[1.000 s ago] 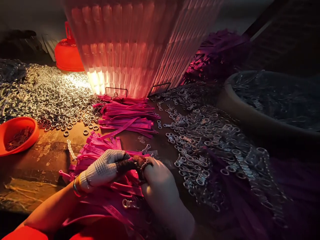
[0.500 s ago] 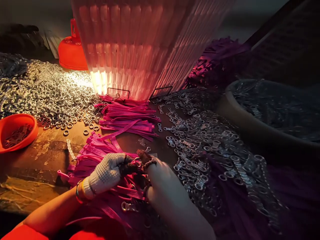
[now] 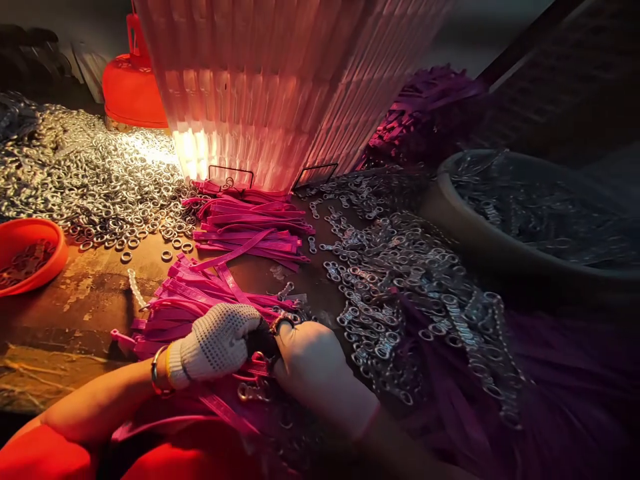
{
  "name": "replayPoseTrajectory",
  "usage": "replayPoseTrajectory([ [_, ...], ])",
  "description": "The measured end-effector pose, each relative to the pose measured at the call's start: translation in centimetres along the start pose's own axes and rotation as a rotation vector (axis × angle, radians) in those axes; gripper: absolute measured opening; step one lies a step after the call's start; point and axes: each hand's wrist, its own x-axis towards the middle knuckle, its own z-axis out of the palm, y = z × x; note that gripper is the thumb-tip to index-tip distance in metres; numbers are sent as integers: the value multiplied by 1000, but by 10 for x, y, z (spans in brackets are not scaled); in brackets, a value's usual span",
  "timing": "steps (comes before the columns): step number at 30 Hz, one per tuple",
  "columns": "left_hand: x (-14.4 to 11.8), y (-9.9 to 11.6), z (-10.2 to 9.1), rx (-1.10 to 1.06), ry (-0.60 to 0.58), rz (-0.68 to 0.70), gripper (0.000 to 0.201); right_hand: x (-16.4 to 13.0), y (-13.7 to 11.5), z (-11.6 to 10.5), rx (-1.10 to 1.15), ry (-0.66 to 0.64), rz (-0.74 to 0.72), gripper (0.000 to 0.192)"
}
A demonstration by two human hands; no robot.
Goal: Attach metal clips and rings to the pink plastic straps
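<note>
My left hand (image 3: 217,340), in a white dotted knit glove with dark fingertips, is closed, its fingers pressed against those of my right hand. My right hand (image 3: 313,360) is closed too, knuckles up, with dark wrappings on its fingers. A pink strap (image 3: 257,367) comes out from between the two hands; the part they grip is hidden. Just below it a silver link with ring ends (image 3: 247,392) shows. Under and behind my left hand lies a loose heap of pink straps (image 3: 173,293).
Silver rings (image 3: 125,180) are piled at the left, by a red bowl (image 3: 60,260) and a red lamp (image 3: 133,93). Silver links (image 3: 380,287) spread at the right, beside a large tub (image 3: 450,183). A ribbed translucent panel (image 3: 250,100) stands at the back behind more pink straps (image 3: 250,220).
My hands have drawn closer together. The right hand has turned so its knuckles face up, and its fingertips are now tucked away. The whole view has shifted slightly.
</note>
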Motion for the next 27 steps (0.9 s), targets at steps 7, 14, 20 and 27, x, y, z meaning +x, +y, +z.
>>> replayPoseTrajectory([
  [7, -7, -2, -59, 326, -36, -57, 18, -4, 1, -14, 101, -145, 46, 7],
  [14, -8, -22, -52, -658, 75, -328, 24, 17, 80, -5, 139, -271, 382, 16],
  [20, 25, -14, -3, -1811, 140, -560, 22, 64, 158, 58, -14, -249, 698, 28],
  [27, 30, -14, 0, -2189, 341, -662, 19, 58, 156, 62, 117, -143, 661, 29],
])
